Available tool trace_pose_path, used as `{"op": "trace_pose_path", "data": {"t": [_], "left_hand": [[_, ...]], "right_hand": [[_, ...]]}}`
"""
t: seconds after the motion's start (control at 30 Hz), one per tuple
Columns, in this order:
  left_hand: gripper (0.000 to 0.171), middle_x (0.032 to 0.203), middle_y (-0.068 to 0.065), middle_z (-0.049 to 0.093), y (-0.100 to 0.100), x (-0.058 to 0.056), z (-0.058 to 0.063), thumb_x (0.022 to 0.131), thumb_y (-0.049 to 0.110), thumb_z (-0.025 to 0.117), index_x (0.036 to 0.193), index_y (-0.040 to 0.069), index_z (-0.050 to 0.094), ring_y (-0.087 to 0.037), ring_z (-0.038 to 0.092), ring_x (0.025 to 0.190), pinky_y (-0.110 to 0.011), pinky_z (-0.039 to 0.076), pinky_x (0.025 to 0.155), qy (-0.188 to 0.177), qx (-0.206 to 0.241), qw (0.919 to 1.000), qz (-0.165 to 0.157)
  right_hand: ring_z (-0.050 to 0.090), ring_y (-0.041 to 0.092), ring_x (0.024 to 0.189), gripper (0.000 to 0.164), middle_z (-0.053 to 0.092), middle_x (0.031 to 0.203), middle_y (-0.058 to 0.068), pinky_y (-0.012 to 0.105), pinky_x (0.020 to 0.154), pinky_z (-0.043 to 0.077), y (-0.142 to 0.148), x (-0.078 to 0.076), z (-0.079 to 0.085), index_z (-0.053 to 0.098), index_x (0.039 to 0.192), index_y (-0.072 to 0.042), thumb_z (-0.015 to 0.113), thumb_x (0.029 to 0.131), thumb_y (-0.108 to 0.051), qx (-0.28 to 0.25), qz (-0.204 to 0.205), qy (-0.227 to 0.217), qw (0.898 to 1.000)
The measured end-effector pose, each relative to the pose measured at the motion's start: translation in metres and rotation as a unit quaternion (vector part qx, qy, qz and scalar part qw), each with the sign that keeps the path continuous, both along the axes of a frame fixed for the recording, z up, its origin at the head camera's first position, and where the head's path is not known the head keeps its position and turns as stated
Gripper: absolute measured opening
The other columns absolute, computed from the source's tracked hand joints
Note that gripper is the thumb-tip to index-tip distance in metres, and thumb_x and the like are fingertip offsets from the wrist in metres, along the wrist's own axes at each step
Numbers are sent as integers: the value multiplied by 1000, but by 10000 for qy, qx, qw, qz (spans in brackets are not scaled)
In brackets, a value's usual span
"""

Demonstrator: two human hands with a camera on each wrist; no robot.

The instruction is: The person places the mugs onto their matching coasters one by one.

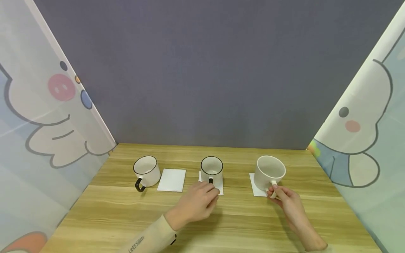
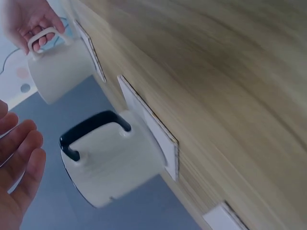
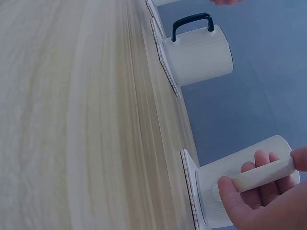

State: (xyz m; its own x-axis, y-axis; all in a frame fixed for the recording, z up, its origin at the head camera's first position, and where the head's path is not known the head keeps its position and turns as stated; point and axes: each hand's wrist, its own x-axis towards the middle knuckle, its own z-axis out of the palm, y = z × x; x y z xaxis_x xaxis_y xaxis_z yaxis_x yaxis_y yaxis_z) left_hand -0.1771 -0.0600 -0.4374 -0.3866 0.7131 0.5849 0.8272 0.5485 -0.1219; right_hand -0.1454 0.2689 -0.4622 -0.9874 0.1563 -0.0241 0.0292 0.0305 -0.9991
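On the right, an all-white mug (image 1: 269, 172) stands on a white square coaster (image 1: 257, 189). My right hand (image 1: 289, 203) holds its handle (image 3: 264, 174), thumb on one side and fingers curled behind. A white mug with a black rim and black handle (image 2: 115, 155) stands on the middle coaster (image 2: 148, 122). My left hand (image 1: 197, 200) is in front of that mug, its fingers loosely bent and apart from the black handle (image 2: 93, 125) in the left wrist view. Nothing lies in the left hand's grasp.
Another black-rimmed white mug (image 1: 147, 171) stands on the bare wood at the left, its black handle toward me. Beside it lies a bare white coaster (image 1: 172, 180). A grey panel (image 1: 215, 77) rises behind the wooden table (image 1: 126, 207), with printed curtains (image 1: 364, 140) at both sides.
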Motion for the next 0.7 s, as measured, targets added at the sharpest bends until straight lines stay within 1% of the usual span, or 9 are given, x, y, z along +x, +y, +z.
{"op": "trace_pose_path", "data": {"t": [0.1,0.2,0.33,0.4,0.5,0.7], "left_hand": [[6,83,7,61,-10,1,0,88,16,73,91,15,68,-12,57,74,-25,49,66,-57,191,9998,51],[2,84,6,64,-20,1,-3,89,15,70,91,14,70,-12,60,75,-26,52,67,-86,342,9993,100],[6,86,5,67,-33,-1,-5,89,13,68,93,13,71,-13,64,78,-29,54,70,-122,552,9981,246],[7,87,5,67,-39,-2,-5,87,13,69,94,13,71,-14,65,80,-31,54,70,-145,684,9970,343],[8,88,5,69,-48,-4,-6,86,11,70,93,12,72,-15,66,81,-32,55,70,-250,951,9941,456],[9,88,3,71,-62,-7,-11,86,7,69,94,9,73,-13,65,77,-30,56,70,-618,1536,9848,519]], "right_hand": [[66,12,94,30,67,101,11,28,87,58,0,0,0,69,101,3,54,107,-23,-7,-29,-1,10000],[67,11,92,32,68,99,10,29,87,58,0,0,1,68,102,7,55,107,-22,45,-71,-17,10000],[67,11,92,38,68,96,6,30,86,58,1,-1,2,64,108,13,54,107,-23,238,-76,-81,9997],[67,11,91,39,68,95,6,29,86,58,1,-1,2,63,109,14,54,107,-24,308,-53,-102,9995],[67,12,92,38,68,96,7,30,86,59,2,-2,1,64,108,14,54,107,-23,266,-10,-80,9996],[68,12,90,34,69,95,7,30,84,59,3,-3,0,66,103,11,56,107,-21,129,17,19,9999]]}}
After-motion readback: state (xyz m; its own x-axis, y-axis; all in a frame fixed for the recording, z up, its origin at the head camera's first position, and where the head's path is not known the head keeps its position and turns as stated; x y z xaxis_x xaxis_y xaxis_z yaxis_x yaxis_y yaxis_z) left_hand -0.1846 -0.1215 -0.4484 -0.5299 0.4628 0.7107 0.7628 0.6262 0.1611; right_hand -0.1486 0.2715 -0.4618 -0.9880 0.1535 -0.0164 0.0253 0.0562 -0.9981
